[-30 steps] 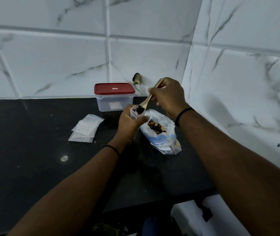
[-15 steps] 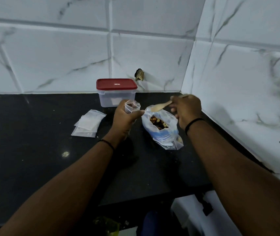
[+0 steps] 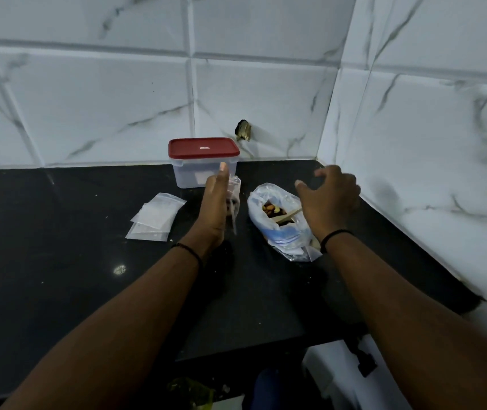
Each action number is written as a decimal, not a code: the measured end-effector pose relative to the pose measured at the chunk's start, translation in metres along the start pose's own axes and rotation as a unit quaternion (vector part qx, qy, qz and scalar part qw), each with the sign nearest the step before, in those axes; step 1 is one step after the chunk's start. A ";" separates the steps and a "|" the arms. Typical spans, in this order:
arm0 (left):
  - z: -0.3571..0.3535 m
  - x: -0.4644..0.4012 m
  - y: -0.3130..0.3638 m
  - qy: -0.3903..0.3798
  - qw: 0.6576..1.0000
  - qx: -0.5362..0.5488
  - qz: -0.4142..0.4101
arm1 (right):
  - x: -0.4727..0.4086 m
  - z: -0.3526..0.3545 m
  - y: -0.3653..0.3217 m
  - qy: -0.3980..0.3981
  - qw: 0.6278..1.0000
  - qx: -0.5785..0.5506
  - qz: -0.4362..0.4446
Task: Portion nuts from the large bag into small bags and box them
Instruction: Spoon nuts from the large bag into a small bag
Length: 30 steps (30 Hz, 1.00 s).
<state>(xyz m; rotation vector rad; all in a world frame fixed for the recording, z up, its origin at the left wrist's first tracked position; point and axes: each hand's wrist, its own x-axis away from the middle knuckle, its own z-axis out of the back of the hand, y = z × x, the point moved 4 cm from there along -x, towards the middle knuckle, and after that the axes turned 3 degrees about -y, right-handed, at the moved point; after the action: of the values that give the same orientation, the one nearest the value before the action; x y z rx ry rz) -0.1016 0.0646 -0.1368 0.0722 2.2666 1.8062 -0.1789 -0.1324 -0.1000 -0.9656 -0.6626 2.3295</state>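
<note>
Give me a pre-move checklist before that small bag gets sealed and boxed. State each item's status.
1. Small bag held: ok, the left hand grips it upright above the counter.
2. Nuts inside the small bag: cannot tell, it is blurred, with only a dark patch low down.
3. Right hand free to seal: ok, it hovers with loose fingers and holds nothing.
4. Wooden spoon parked: ok, it rests in the large bag.
5. Box ready to receive: not ok, its red lid is on.
6. Spare small bags at hand: ok, stacked left of the left hand.
</note>
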 end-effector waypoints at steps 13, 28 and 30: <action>0.024 0.017 0.057 0.022 1.000 0.011 -0.018 | 0.042 -0.038 -0.107 -0.186 0.933 -0.284 0.123; 0.088 0.027 0.104 0.170 0.958 -0.097 -0.207 | 0.063 -0.020 -0.173 -0.355 0.815 -0.456 0.034; 0.089 0.031 0.106 0.198 0.945 -0.115 -0.232 | 0.072 -0.022 -0.174 -0.415 0.803 -0.427 0.024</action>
<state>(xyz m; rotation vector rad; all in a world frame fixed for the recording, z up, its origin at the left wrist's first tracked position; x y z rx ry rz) -0.1238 0.1798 -0.0570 -0.8625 2.0383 1.9163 -0.1575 0.0463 -0.0424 -0.1571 -2.1807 2.4282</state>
